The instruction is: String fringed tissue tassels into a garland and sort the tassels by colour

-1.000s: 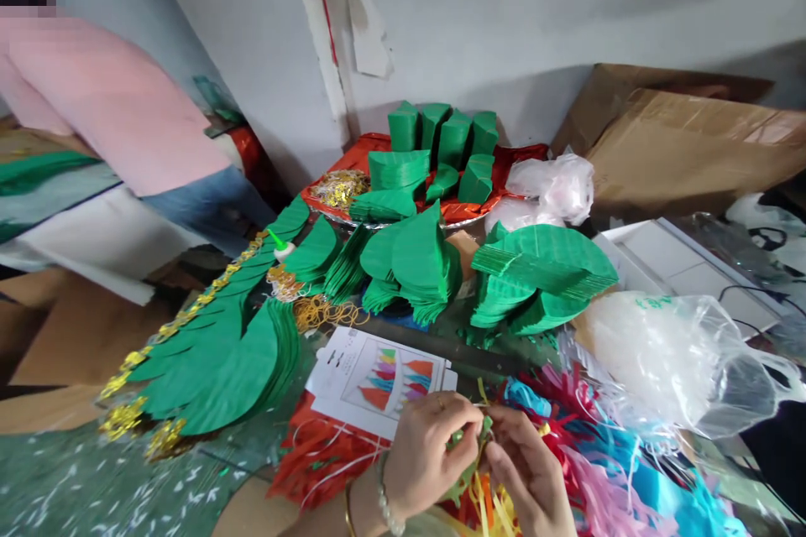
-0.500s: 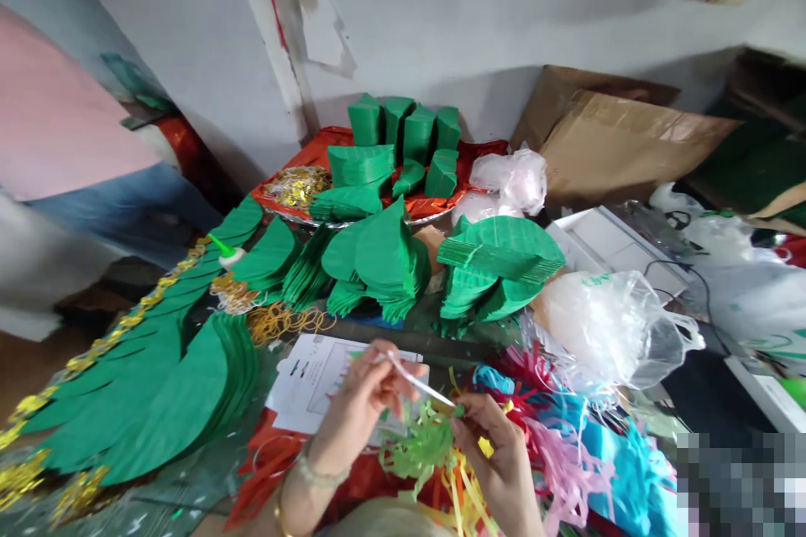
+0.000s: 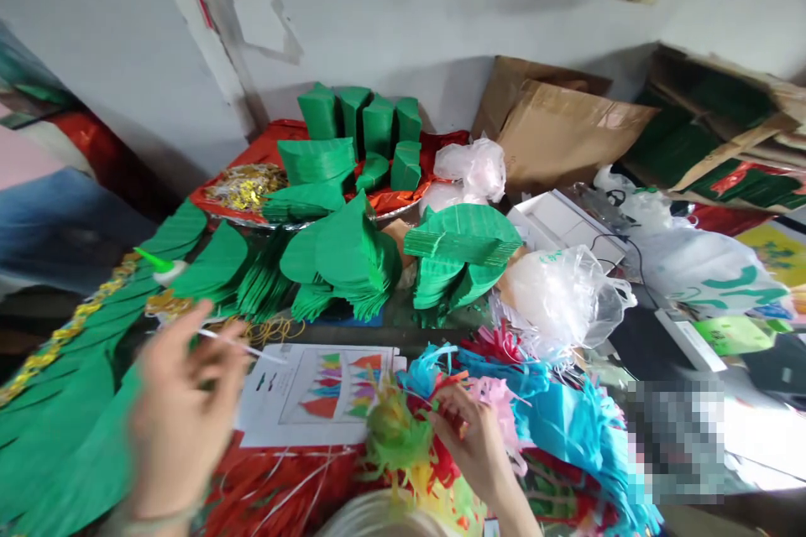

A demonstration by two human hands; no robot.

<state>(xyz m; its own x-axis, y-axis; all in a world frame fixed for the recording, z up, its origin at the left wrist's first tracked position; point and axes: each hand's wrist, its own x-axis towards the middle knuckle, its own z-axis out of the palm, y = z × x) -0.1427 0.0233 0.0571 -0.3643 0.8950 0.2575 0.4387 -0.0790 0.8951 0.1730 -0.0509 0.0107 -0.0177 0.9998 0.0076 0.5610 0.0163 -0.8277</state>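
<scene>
My left hand [image 3: 189, 403], smeared by motion, is raised at the left with a thin white ribbon [image 3: 252, 350] between its fingers. The ribbon's far part is hard to follow against the card. My right hand [image 3: 469, 436] is closed in a pinch at the upper edge of a bunch of fringed tissue paper [image 3: 396, 428], green and yellow with red below it. What lies exactly between the right fingertips is too small to make out. Behind the hands lies a white printed card [image 3: 268, 411] with a picture of coloured tassel garlands. Red fringed paper [image 3: 283, 491] spreads in front of it.
Stacks of green leaf-shaped paper [image 3: 346, 252] fill the table's middle and left. A red-lined tray [image 3: 220, 159] stands behind. Blue fringed paper [image 3: 554, 411], a clear plastic bag [image 3: 560, 294] and a cardboard box [image 3: 560, 134] are on the right. A glue bottle [image 3: 167, 268] lies left.
My left hand has swung left and away from the right hand, drawing the white ribbon with it. The right hand stays by the fringed paper. The view has turned right, uncovering the card's picture.
</scene>
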